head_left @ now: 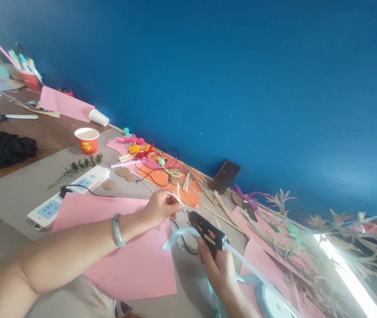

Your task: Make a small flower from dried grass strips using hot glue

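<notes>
My right hand is wrapped round the handle of a black hot glue gun, with a long clear glue stick running out of its back. The gun's nozzle points left at the fingertips of my left hand. That hand pinches a small, thin white strip, whose kind I cannot make out. On its wrist sits a pale green bangle. Below both hands lie a pink sheet of paper and a light blue ribbon, which runs behind the gun toward a ribbon spool.
A white power strip and a red paper cup stand at the left. Orange paper with pipe cleaners and wood slices lies beyond my hands. A phone leans on the blue wall. Dried plants lie at the right.
</notes>
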Demonstrator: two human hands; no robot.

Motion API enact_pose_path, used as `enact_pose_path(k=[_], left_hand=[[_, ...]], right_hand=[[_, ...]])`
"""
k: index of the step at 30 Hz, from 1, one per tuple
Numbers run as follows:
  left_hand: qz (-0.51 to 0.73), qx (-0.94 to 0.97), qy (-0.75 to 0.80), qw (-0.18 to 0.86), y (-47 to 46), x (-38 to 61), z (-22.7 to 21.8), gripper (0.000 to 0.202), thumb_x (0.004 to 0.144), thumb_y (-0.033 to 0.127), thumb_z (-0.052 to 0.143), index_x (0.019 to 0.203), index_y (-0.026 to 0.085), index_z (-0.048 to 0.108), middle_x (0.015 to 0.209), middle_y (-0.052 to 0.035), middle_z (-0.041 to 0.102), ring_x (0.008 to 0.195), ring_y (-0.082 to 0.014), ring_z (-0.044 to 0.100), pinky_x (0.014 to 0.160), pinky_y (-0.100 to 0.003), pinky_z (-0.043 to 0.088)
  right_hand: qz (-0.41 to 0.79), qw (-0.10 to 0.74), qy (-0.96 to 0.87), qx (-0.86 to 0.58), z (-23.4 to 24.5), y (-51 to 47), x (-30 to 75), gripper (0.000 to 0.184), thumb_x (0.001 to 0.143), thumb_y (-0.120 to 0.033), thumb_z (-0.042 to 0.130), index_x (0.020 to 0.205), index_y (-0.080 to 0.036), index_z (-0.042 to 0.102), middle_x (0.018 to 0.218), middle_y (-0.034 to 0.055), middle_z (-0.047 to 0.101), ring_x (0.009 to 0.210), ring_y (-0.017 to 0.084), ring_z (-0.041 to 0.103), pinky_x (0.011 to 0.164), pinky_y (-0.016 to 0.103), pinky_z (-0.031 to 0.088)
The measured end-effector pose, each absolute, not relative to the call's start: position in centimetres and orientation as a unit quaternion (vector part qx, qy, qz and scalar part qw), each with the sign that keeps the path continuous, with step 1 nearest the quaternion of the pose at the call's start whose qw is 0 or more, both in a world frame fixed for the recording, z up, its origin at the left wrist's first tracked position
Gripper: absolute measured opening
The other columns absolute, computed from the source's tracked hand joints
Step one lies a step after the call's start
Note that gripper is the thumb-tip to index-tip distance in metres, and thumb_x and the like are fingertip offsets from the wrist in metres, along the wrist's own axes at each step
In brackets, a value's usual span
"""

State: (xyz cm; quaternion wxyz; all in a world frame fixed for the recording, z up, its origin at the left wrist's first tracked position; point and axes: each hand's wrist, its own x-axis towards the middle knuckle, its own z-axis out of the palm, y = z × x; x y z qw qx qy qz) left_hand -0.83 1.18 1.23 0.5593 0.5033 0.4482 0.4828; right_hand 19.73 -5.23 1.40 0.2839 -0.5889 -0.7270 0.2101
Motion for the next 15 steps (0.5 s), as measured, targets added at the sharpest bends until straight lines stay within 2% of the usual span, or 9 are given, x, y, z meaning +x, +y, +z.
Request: enact_pose_path(k=[15], left_hand=[[0.499, 0.489, 0.434, 0.568, 1.27, -0.94, 1.3, 0.012, 0.067, 0.022, 0.065, 0.062, 0.012, 0.062, 0.048, 0.002, 0.055, 0.045, -0.0097, 0.054, 0.047, -0.02, 0.042]], right_hand=[[0.26, 0.294, -0.717, -0.576, 0.73, -4.67, 20.5, 0.038, 0.084, -0.051, 0.053, 0.062, -0.022, 0.061, 0.043, 0.0016, 0.052, 0.047, 0.021, 0.055, 0.045, 0.028, 0.04]])
